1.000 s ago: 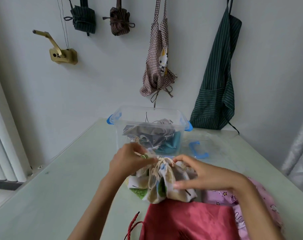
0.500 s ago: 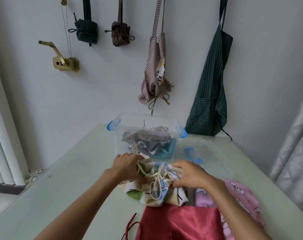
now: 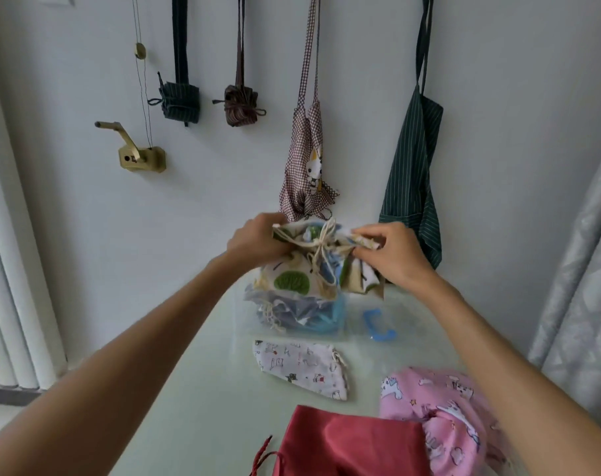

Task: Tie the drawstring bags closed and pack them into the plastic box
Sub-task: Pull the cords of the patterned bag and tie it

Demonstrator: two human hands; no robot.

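A cream drawstring bag with green and blue prints hangs in the air right above the clear plastic box, its cord tied at the gathered neck. My left hand grips the left side of the bag's top. My right hand pinches the right side. The box holds grey and blue bags, and the held bag hides its upper part. On the table lie a small white printed bag, a pink printed bag and a red satin bag.
The box's clear lid with a blue clip lies to the right of the box. Aprons and rolled cloths hang on the wall behind. A curtain is at the right, blinds at the left. The pale green table reaches the wall.
Both hands have lifted the cream bag off the table and carried it forward over the box. The small white bag, hidden under it before, now shows.
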